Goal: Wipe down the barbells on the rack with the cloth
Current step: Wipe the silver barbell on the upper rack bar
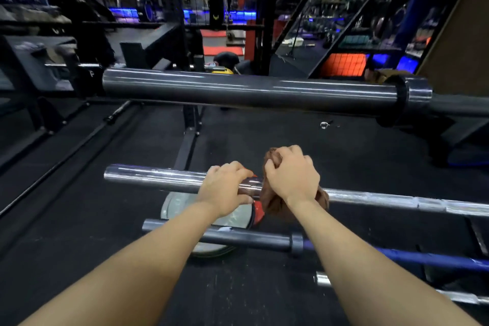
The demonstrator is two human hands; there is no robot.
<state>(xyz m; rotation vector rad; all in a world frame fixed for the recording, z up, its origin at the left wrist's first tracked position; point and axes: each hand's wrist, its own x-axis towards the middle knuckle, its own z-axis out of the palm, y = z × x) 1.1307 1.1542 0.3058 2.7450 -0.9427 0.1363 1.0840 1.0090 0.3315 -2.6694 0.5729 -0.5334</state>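
The black rubber gym floor is lying under the grip, a round weight plate resting flat on it directly below the gripping hands and a small metal ring lying beyond them.

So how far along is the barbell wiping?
Nothing shows as finished; no bar can be judged clean from this view. In hand: the right hand wraps the brown cloth around the chrome barbell while the left hand grips its sleeve. Possibly left: the big dark barbell above, the blue-shafted barbell below and the lowest chrome barbell.
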